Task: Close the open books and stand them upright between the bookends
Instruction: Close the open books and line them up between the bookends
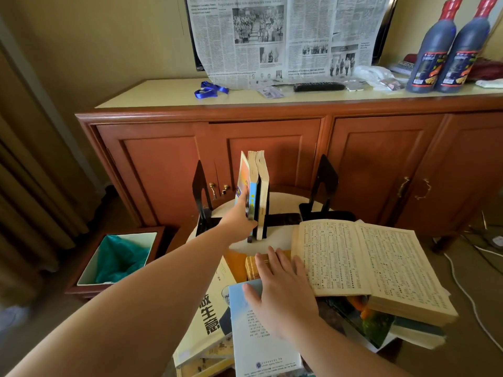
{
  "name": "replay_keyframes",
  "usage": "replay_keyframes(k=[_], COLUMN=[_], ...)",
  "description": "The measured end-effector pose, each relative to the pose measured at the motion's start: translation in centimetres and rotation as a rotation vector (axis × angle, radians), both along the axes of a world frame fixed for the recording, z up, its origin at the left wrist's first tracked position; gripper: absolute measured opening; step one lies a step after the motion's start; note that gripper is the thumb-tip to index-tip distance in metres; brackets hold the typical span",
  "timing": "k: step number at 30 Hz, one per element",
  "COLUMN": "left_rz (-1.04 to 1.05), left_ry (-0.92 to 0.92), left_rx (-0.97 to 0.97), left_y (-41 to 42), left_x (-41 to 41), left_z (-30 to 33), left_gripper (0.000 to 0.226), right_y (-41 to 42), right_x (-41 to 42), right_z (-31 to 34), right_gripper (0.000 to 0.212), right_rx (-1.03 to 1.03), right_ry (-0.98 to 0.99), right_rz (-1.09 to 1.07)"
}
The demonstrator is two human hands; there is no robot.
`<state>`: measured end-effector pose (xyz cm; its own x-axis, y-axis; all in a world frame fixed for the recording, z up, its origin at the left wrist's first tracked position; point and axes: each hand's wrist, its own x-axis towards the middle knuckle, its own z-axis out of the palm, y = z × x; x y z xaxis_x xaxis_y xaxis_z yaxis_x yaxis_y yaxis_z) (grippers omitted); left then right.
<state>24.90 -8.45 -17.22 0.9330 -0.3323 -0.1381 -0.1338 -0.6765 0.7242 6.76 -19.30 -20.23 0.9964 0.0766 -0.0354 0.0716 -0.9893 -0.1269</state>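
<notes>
In the head view, the left hand is reaching to the middle of the frame and gripping the lower edge of an orange and blue book, its fingers curling round it. That book is standing upright, touching a yellowed paperback just to its right, which is also upright. Both are sitting on the round desk between two black bookends: the left bookend is standing apart from the books towards centre left, and the right bookend is standing well to their right.

Lower in the frame, the right hand is lying with straight, spread fingers, its grip open, pressing on a pale blue book and on a closed yellow-edged book beneath the fingertips. Just right of this hand a thick open book is lying face up on top of other books. A book with large dark characters is lying under the pale blue one at lower centre.

Behind, a wooden cabinet is carrying two dark bottles at upper right, a remote and a newspaper. A bin with a green liner is sitting at lower left
</notes>
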Motion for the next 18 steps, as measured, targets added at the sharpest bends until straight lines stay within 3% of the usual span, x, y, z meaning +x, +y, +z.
replay_keyframes(k=[5,11,18], left_rz=[-0.068,0.118,0.173], left_ry=[0.075,0.018,-0.062], left_rx=[-0.008,-0.059,-0.124], left_y=[0.6,1.3,3.0], left_x=[0.5,0.2,-1.3], left_z=[0.3,1.1,2.7], left_gripper=[0.126,0.093,0.067], right_y=[0.0,-0.1,-0.2], right_x=[0.1,-0.1,0.1], right_z=[-0.2,-0.1,-0.3], right_gripper=[0.082,0.081,0.081], right_rx=[0.019,0.010,0.033], right_ry=[0.001,0.004,0.018], right_rz=[-0.004,-0.010,-0.025])
